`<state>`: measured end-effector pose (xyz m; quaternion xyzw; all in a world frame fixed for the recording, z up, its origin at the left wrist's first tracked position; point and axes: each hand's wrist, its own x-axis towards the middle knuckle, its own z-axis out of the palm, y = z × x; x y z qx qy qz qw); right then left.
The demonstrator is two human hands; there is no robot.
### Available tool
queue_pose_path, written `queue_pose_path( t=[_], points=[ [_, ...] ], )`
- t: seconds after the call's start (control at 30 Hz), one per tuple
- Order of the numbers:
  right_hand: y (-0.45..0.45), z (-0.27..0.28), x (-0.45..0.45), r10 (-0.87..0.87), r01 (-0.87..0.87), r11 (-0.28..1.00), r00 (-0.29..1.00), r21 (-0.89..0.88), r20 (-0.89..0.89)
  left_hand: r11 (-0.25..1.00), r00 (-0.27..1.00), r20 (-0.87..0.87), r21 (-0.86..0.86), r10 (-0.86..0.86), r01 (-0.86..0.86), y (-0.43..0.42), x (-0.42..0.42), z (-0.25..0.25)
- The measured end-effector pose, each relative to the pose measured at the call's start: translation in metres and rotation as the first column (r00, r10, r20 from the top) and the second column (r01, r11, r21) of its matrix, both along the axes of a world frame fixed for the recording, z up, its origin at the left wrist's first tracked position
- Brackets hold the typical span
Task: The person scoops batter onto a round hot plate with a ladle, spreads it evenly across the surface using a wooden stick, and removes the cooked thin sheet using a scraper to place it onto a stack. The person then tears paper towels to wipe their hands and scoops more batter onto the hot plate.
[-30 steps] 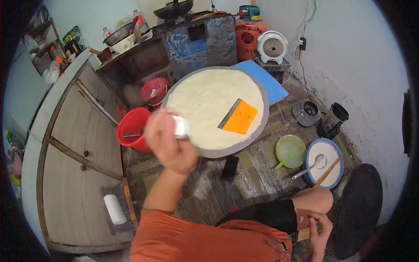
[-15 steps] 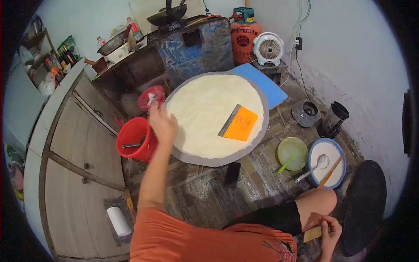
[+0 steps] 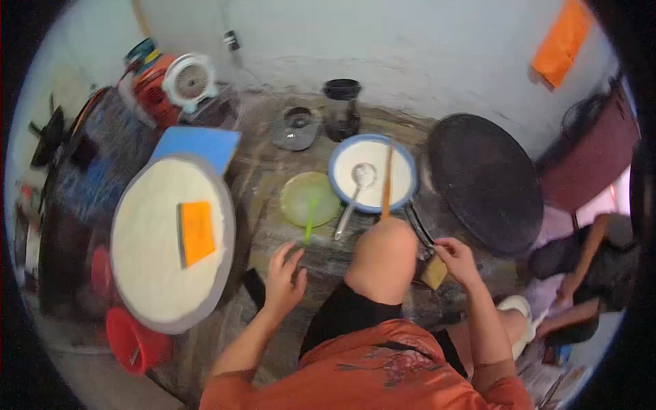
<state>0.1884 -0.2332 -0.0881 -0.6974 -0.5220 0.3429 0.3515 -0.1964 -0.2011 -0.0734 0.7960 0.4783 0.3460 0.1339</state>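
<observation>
Before me spreads a wood-patterned floor (image 3: 257,208). On it I see a blue-rimmed basin (image 3: 333,171), a yellow-green bowl (image 3: 293,199), a red bucket (image 3: 154,347) and a dark phone-like slab (image 3: 254,287)

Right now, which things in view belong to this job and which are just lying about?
Likely the job:
dark tool by the right hand
white bowl and its ladle
orange scraper
round black plate

Probably just lying about:
fan
phone
</observation>
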Motion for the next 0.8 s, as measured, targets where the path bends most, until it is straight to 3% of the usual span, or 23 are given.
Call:
queue_pose_path(
  t=[0.03, 0.07, 0.1, 0.2, 0.27, 0.3, 0.4, 0.47, 0.57, 0.63, 0.7, 0.73, 0.77, 0.8],
  points=[
    [0.002, -0.006, 0.002, -0.065, 0.054, 0.990, 0.995, -0.133, -0.077, 0.995, 0.999, 0.041, -0.103, 0.004, 0.001, 0.005, 0.008, -0.006],
    [0.003, -0.037, 0.011, -0.108, 0.093, 0.983, 0.990, -0.157, -0.096, 0.978, 0.997, 0.076, -0.206, 0.027, -0.010, 0.008, 0.016, -0.012],
    [0.003, -0.065, 0.017, -0.177, 0.161, 0.963, 0.982, -0.215, -0.061, 0.978, 0.997, 0.076, -0.208, 0.004, 0.012, 0.011, 0.021, -0.019],
    [0.025, -0.078, 0.003, -0.190, 0.101, 0.929, 0.956, -0.356, -0.222, 0.944, 0.982, 0.186, -0.329, 0.029, 0.034, 0.026, 0.032, -0.047],
    [0.043, -0.110, 0.002, -0.182, -0.124, 0.860, 0.832, -0.495, -0.524, 0.901, 0.970, 0.232, -0.433, 0.073, 0.035, 0.029, 0.041, -0.058],
    [0.052, -0.109, -0.005, -0.190, -0.119, 0.857, 0.831, -0.501, -0.523, 0.849, 0.952, 0.278, -0.527, 0.132, 0.036, 0.031, 0.045, -0.063],
    [0.085, -0.125, -0.026, -0.210, -0.052, 0.875, 0.855, -0.481, -0.475, 0.807, 0.955, 0.260, -0.590, 0.143, 0.039, 0.039, 0.049, -0.075],
    [0.108, -0.164, -0.034, -0.400, 0.016, 0.822, 0.728, -0.569, -0.557, 0.780, 0.956, 0.248, -0.625, 0.160, 0.031, 0.044, 0.052, -0.079],
    [0.140, -0.172, -0.046, -0.343, -0.067, 0.844, 0.694, -0.532, -0.633, 0.822, 0.964, 0.208, -0.570, 0.163, -0.015, 0.052, 0.056, -0.092],
    [0.154, -0.174, -0.052, -0.438, 0.012, 0.804, 0.689, -0.594, -0.578, 0.794, 0.929, 0.290, -0.607, 0.229, -0.006, 0.059, 0.055, -0.115],
    [0.166, -0.167, -0.056, -0.436, -0.091, 0.793, 0.605, -0.602, -0.666, 0.786, 0.928, 0.292, -0.618, 0.230, -0.001, 0.071, 0.057, -0.124],
    [0.166, -0.153, -0.059, -0.507, 0.009, 0.776, 0.604, -0.631, -0.615, 0.781, 0.930, 0.293, -0.624, 0.223, 0.010, 0.075, 0.057, -0.127],
    [0.164, -0.158, -0.058, -0.509, 0.002, 0.769, 0.607, -0.639, -0.610, 0.775, 0.928, 0.290, -0.633, 0.233, 0.003, 0.081, 0.059, -0.128],
    [0.160, -0.166, -0.054, -0.533, 0.040, 0.801, 0.499, -0.597, -0.683, 0.740, 0.920, 0.280, -0.672, 0.276, -0.018, 0.089, 0.062, -0.128]
  ],
)
